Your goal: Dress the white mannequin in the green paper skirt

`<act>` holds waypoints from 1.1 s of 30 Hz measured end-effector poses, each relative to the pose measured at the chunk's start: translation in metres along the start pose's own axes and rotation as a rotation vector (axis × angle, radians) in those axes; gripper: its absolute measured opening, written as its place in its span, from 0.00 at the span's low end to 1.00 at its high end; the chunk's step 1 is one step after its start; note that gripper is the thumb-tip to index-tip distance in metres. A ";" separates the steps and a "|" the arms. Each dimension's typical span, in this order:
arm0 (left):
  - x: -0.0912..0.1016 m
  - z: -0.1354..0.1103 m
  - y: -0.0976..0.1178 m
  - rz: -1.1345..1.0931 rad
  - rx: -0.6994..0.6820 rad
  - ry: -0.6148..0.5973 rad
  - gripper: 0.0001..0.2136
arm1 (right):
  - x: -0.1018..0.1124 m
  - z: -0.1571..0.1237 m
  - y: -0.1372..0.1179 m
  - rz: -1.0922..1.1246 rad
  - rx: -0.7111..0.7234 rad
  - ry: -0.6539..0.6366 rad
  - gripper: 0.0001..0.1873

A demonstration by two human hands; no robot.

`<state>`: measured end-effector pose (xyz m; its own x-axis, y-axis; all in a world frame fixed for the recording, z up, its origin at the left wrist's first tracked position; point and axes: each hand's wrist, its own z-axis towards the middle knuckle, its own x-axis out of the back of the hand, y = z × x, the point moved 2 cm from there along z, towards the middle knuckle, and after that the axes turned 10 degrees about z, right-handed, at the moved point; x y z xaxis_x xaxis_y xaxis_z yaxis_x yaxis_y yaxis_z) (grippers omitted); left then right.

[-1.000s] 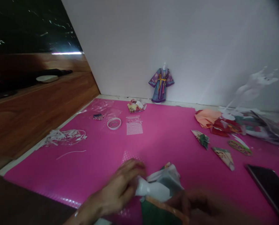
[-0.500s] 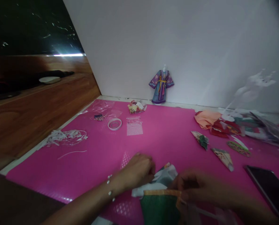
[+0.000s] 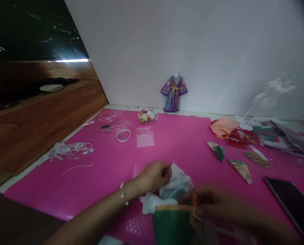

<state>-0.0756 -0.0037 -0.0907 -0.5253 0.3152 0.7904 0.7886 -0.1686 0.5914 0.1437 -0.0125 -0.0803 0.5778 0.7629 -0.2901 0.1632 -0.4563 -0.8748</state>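
Observation:
My left hand (image 3: 155,176), with a beaded bracelet at its wrist, has its fingers curled shut on thin white and grey-green cloth (image 3: 179,180), lifting its far edge. My right hand (image 3: 205,200), slightly blurred, is closed in a pinch at the top of a small green garment (image 3: 173,223) with an orange border. The pale cloth spreads out beyond that border. A glossy white piece (image 3: 149,203) sticks out at the garment's left; its kind is hard to make out. The garment's lower part runs out of view.
A small purple robe on a stand (image 3: 174,93) leans by the white wall. Around the pink mat (image 3: 108,180) lie a tape roll (image 3: 123,135), a pearl sticker sheet (image 3: 145,140), white scraps (image 3: 65,150), folded cloth pieces (image 3: 240,170), a phone (image 3: 290,204) and a white dress form (image 3: 272,95).
My left hand has moved slightly up, raising and spreading the pale cloth away from the green garment. My right hand stays at the orange border. The view has shifted a little.

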 end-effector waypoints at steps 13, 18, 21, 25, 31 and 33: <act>0.007 -0.085 -0.002 -0.115 -0.048 0.178 0.06 | 0.007 0.000 0.000 0.062 0.002 -0.041 0.09; -0.005 -0.100 -0.001 -0.154 -0.032 0.131 0.11 | 0.007 -0.002 -0.001 0.054 -0.020 -0.013 0.09; -0.008 -0.098 -0.001 -0.142 -0.028 0.094 0.11 | 0.007 -0.004 0.000 0.058 -0.019 -0.009 0.08; -0.010 -0.096 0.000 -0.153 -0.012 0.048 0.08 | 0.010 -0.005 0.004 0.043 -0.002 -0.020 0.09; -0.012 -0.088 0.001 -0.214 -0.032 0.052 0.07 | 0.014 -0.005 0.007 0.066 -0.011 -0.013 0.10; -0.011 -0.085 0.001 -0.192 -0.001 0.035 0.08 | 0.015 -0.005 0.007 0.072 -0.016 -0.039 0.10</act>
<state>-0.0961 -0.0871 -0.0853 -0.6766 0.3093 0.6683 0.6727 -0.1096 0.7318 0.1569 -0.0066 -0.0888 0.5572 0.7447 -0.3673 0.1348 -0.5176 -0.8449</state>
